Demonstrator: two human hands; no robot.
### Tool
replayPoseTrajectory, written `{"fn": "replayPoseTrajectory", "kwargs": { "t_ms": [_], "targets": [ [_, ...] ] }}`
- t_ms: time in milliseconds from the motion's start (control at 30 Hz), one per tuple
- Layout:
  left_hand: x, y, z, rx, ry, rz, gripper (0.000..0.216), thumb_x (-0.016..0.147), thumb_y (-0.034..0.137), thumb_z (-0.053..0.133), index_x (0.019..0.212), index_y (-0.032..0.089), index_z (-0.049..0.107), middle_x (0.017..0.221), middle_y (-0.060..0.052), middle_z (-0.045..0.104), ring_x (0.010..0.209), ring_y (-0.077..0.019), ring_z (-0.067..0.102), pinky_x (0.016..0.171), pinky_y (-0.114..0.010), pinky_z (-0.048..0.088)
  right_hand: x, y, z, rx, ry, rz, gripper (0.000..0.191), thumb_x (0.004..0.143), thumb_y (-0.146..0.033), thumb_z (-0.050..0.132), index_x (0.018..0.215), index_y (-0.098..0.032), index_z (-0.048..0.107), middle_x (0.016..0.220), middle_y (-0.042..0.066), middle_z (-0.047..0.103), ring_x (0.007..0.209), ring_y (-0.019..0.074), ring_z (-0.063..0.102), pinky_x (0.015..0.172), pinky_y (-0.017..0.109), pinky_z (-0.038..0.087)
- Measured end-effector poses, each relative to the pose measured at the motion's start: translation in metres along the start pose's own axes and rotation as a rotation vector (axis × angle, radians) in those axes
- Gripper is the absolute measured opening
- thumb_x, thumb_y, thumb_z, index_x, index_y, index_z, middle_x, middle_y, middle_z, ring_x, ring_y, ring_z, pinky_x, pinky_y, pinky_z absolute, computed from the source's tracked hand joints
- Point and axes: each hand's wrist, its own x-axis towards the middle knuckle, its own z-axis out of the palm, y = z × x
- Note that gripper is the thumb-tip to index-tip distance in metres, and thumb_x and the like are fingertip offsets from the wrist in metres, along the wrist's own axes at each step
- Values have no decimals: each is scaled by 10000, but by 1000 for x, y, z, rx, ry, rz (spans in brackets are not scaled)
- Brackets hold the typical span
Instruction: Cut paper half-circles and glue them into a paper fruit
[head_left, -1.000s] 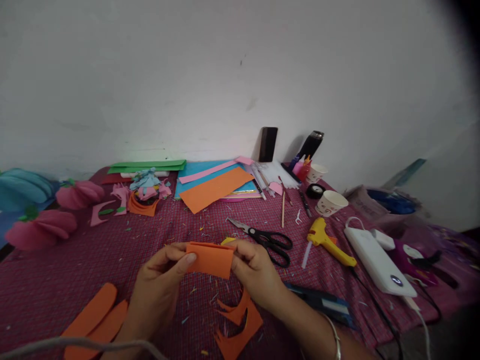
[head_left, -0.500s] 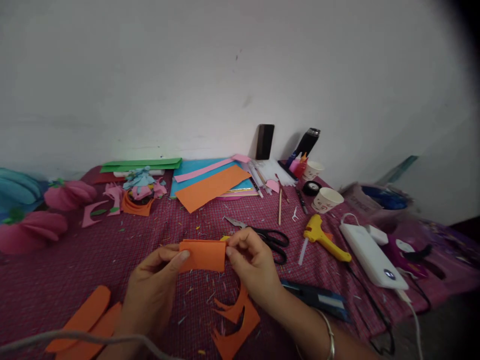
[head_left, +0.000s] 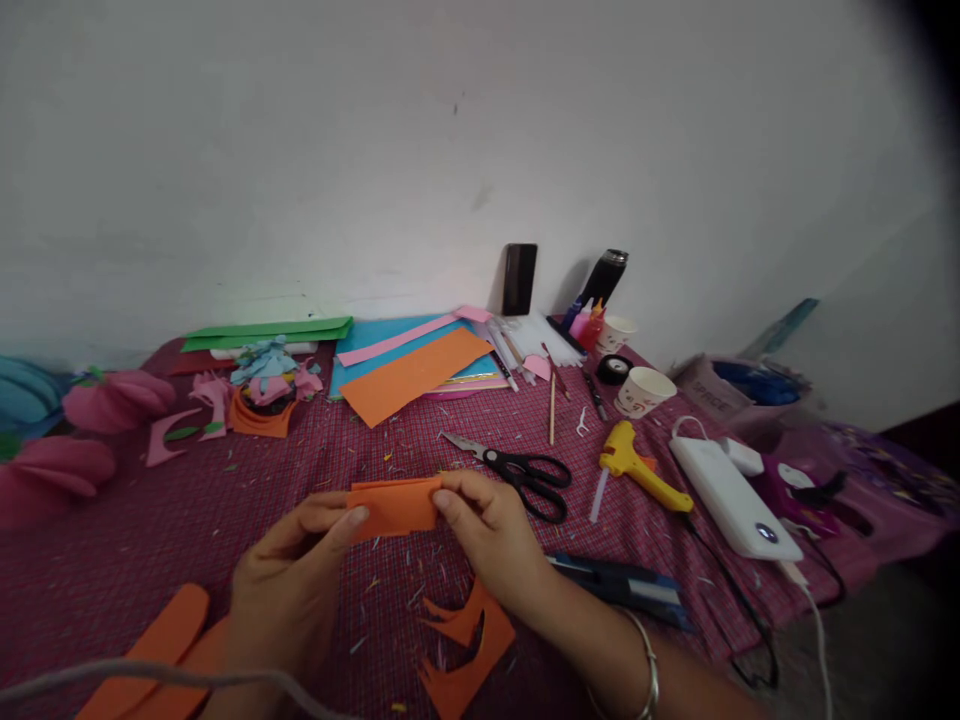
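Observation:
A folded piece of orange paper [head_left: 394, 508] is held up over the table between both hands. My left hand [head_left: 292, 570] pinches its left end, thumb in front. At the right end, my right hand [head_left: 487, 530] closes thumb and fingers on the paper's upper corner. Black-handled scissors [head_left: 517, 468] lie just beyond my right hand, blades partly apart. Below the hands is a cut orange paper scrap [head_left: 480, 660] with curved notches. Rounded orange paper strips [head_left: 169, 625] lie at the lower left, partly behind my left forearm.
A yellow glue gun [head_left: 634, 465], a white power bank [head_left: 739, 500] and a blue-black tool [head_left: 622, 585] lie to the right. Coloured paper sheets [head_left: 416, 375] are at the back. Pink paper pumpkin shapes [head_left: 120, 400] stand left. A pale cable [head_left: 187, 675] crosses the lower left foreground.
The camera view has shifted slightly, moving most things a little left in the picture. Both hands still hold the folded orange paper, now tilted a bit differently. More of the scissors shows.

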Motion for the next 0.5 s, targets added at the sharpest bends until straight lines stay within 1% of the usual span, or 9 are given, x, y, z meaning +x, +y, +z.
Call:
{"fn": "replayPoseTrajectory", "kwargs": {
  "t_ms": [133,333,400,500],
  "targets": [
    [0,-1,-2,68,22,37,153,605,215,816,549,220,673,761,28,658,724,-118,582,677,-200,487,0,3,0,-90,12,-37,230,898,-242,476,768,-191,659,689,3,595,666,152,526,629,266,381],
    [1,-4,-2,57,7,-23,153,618,254,826,563,238,684,779,38,672,745,-125,592,704,-209,497,0,3,0,-151,34,-59,226,896,-231,484,738,-183,637,621,-24,527,606,131,485,582,251,347],
    [1,-3,0,51,31,-48,168,594,259,836,545,222,680,754,36,673,726,-120,590,685,-196,496,-1,2,-1,-166,35,-65,236,897,-224,482,708,-180,618,605,-31,498,598,126,474,571,248,334],
    [0,-1,4,7,70,-87,194,517,255,856,513,198,670,716,33,671,710,-116,598,686,-185,502,-1,1,-1,-192,30,-81,234,897,-212,479,700,-179,603,615,-34,490,599,121,468,572,245,329]
  ]
}}
